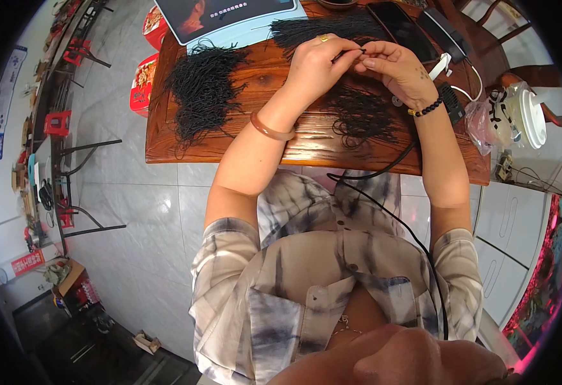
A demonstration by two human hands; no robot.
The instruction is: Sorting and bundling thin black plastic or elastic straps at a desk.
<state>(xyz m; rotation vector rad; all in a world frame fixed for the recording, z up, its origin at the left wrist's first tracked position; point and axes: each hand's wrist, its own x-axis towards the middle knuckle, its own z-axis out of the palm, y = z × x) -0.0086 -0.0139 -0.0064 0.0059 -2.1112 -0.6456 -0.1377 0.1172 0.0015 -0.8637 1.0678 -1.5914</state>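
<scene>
Over the far part of a brown wooden table (261, 128), my left hand (316, 64) and my right hand (396, 70) meet fingertip to fingertip. Both are closed in a pinch on a short piece of thin black cord (361, 51); most of it is hidden by the fingers. Just below my hands lies a loose pile of black cords (361, 119). A bigger tangled heap of black cords (202, 93) rests to the left of my left forearm. Beyond my left hand, a straighter bundle of black cords (300, 31) lies crosswise.
A tablet (226, 16) with a lit screen stands at the far edge. To the right are a phone (402, 29), a black box-shaped device (444, 32), a white plug (440, 66) with cable, and a lidded cup (528, 119) in plastic. A black cable (383, 172) crosses the table's near edge.
</scene>
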